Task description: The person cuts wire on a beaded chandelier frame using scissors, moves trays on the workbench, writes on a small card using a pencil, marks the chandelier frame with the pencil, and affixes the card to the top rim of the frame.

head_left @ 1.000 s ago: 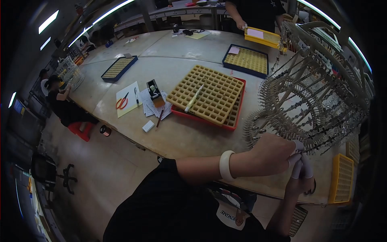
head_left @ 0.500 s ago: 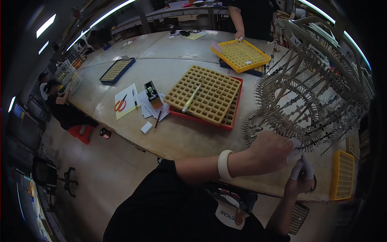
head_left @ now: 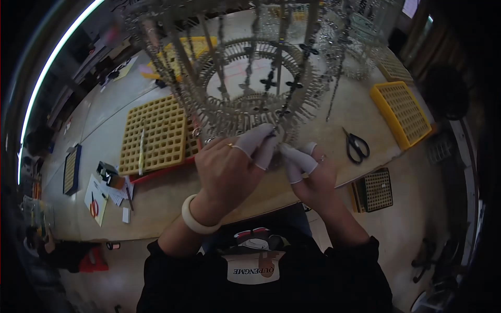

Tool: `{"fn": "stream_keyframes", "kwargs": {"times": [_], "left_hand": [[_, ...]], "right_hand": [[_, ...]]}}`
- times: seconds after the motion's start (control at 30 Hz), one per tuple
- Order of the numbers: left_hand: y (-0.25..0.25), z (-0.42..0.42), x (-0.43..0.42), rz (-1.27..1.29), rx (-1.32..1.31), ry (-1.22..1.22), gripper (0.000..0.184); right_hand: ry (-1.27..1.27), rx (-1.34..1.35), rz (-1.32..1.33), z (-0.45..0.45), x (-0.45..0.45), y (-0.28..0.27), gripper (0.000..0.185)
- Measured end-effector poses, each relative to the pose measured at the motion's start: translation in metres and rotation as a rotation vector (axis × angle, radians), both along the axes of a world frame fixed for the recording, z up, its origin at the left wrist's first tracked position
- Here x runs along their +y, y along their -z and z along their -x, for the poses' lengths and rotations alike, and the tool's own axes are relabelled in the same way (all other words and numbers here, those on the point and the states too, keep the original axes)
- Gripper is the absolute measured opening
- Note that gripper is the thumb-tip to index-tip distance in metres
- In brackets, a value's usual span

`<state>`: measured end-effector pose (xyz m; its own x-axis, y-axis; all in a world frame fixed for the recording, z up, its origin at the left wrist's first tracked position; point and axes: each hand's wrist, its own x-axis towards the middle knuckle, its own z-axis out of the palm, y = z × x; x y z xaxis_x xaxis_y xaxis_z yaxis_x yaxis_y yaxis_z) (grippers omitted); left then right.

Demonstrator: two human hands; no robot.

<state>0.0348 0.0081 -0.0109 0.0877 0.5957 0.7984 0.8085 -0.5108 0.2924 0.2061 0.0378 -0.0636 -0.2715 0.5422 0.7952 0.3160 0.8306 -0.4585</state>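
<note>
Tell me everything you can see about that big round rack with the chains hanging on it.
The rack is large, grey and open, metal or plastic by its look. Close-set prongs line its rings, with straight bars between. Chains hang along it, some with dark cross-shaped pieces. It stands on the table just beyond the left hand and right hand, whose fingertips are at its near edge; whether they touch it is unclear. Its top is cut off by the picture.
</note>
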Motion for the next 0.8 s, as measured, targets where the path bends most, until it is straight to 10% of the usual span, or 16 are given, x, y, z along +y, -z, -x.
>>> {"fn": "stream_keyframes", "kwargs": {"times": [0.8], "left_hand": [[-0.010,0.001,-0.008,0.233,0.167,0.089,0.044]], "right_hand": [[0.052,0.057,-0.071,-0.008,0.005,-0.011,0.038]]}}
